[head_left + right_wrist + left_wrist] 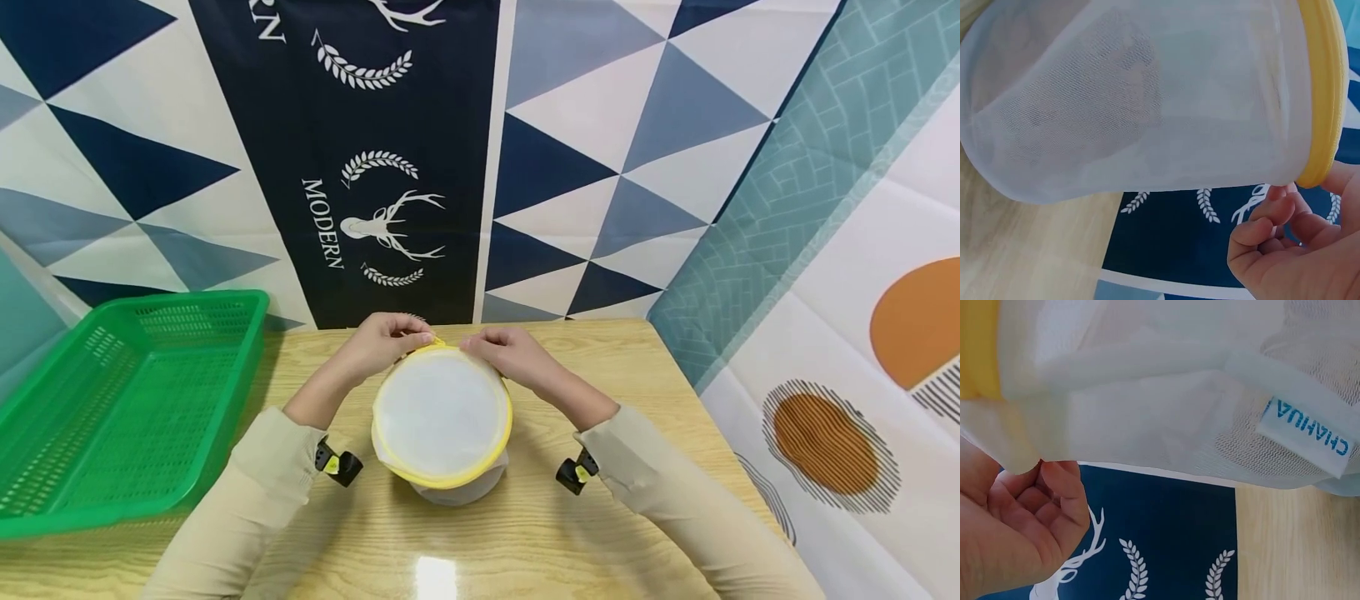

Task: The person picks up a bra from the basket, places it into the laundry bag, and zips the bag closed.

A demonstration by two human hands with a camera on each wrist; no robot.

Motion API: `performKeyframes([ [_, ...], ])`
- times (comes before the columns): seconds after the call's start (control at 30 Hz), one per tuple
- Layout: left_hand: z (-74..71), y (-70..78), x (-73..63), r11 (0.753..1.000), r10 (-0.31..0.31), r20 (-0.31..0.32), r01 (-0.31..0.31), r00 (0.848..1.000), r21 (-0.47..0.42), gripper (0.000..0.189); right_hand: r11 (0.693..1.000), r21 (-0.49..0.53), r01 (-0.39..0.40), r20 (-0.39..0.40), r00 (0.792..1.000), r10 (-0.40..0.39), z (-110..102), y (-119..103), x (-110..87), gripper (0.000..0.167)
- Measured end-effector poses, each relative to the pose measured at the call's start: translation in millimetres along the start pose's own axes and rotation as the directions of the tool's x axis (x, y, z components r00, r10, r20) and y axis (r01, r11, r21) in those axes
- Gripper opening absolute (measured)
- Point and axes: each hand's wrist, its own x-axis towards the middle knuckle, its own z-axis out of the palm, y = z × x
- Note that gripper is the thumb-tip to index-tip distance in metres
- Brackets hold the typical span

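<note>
A white mesh laundry bag (442, 408), round-topped with a yellow zipper band (1324, 94) about its rim, stands upright on the table. At the rim's far side, my left hand (384, 343) pinches the edge beside a small yellow tab (438, 341). Just right of that, my right hand (513, 354) pinches the same rim between thumb and fingers. The left wrist view shows a white label (1305, 435) with blue lettering on the bag's side. Through the thin wall in the right wrist view, a finer mesh patch (1085, 100) shows.
A green plastic basket (258, 333) with perforated walls sits at the left of the wooden table (600, 533). Patterned cloth (570, 167) hangs behind the table's far edge and along the right side.
</note>
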Motion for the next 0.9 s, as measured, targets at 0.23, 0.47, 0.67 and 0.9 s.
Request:
performKeyframes([
  [0.23, 1.2, 5.2, 1.2, 1.0, -0.004, 0.019, 0.004, 1.0, 0.004, 0.022, 0.999, -0.049, 0.022, 0.014, 1.0, -0.021, 0.4, -7.7, 4.0, 0.029],
  [0.47, 3.6, 8.2, 3.2, 1.0, 0.006, 0.022, -0.006, 1.0, 0.018, 0.021, 0.997, -0.068, 0.037, 0.006, 0.999, -0.036, 0.2, -8.2, 4.7, 0.024],
  [0.67, 5.9, 7.9, 5.2, 1.0, -0.002, 0.032, 0.001, 0.999, 0.025, 0.021, 0.999, -0.039, 0.003, -0.004, 1.0, -0.003, 0.8, -6.3, 0.3, 0.024],
  [0.9, 7.8, 5.4, 7.0, 0.999, 0.012, 0.045, -0.013, 0.999, 0.038, 0.021, 1.0, -0.01, -0.007, -0.009, 1.0, 0.007, 1.1, -4.9, -2.6, 0.025],
])
